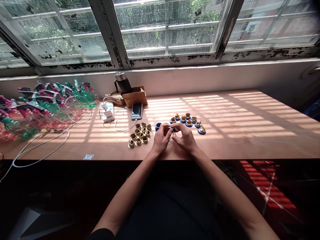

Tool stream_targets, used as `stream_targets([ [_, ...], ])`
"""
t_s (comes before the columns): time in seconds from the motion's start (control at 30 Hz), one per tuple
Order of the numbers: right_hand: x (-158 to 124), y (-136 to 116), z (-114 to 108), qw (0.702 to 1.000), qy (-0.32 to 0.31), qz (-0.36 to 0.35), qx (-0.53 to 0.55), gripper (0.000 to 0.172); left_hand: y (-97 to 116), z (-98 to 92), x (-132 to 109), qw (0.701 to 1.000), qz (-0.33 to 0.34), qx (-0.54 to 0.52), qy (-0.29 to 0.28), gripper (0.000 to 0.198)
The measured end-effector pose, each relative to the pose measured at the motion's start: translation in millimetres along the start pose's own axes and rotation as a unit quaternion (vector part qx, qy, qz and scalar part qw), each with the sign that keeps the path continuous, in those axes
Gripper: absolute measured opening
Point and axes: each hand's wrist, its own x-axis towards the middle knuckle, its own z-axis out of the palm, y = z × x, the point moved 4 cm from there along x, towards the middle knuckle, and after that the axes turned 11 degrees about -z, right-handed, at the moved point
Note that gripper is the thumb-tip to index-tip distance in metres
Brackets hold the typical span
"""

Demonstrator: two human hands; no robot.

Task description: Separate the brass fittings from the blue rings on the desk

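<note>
My left hand (161, 138) and my right hand (185, 138) meet above the near part of the table. Their fingertips pinch a small dark piece (174, 129) with a bit of gold colour beside it; the fingers cover most of it, so its kind is unclear. Just behind my left fingers is a blue round part (158, 126), partly hidden. To the left lies a cluster of brass-coloured round metal pieces with upright tabs (140, 135). Beyond and right of my right hand sit several similar brass pieces on blue round bases (189, 122). A thin ring (170, 142) lies below my hands.
A phone (137, 111) on a charging cable lies at the back, before a cardboard box (136, 96) and a black flask (123, 83). A white power strip (108, 112) trails cable leftward. Green and pink spray bottles (50, 103) crowd the left. Windows stand behind the wooden table (250, 133).
</note>
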Motion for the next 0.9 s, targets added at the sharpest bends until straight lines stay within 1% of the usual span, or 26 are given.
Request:
stream_targets([
  [0.13, -1.0, 1.7, -0.6, 0.999, -0.003, 0.044, 0.013, 0.034, -0.2, -0.4, 0.2, 1.000, 0.014, 0.008, 0.007, 0.033],
  [0.23, -1.4, 1.6, -0.3, 0.998, -0.012, 0.058, 0.019, 0.034, 0.0, 0.5, 0.3, 1.000, 0.027, 0.007, -0.002, 0.034],
  [0.4, -0.9, 1.7, -1.2, 0.998, 0.001, 0.050, 0.026, 0.032, 3.5, 2.6, -1.3, 0.998, 0.054, 0.006, 0.004, 0.035],
  [0.63, 2.9, 0.7, -0.9, 0.996, 0.004, 0.037, 0.085, 0.034, 5.4, 1.5, -2.0, 0.998, 0.054, -0.015, 0.018, 0.029],
  [0.8, 3.5, -0.8, -0.8, 0.995, 0.008, 0.037, 0.090, 0.035, 7.3, 0.8, -2.1, 0.999, 0.049, -0.020, 0.008, 0.027],
  [0.9, 4.5, -3.0, -2.2, 0.995, 0.019, 0.040, 0.092, 0.033, 13.2, -0.6, -3.3, 0.998, 0.060, -0.001, 0.020, 0.025],
])
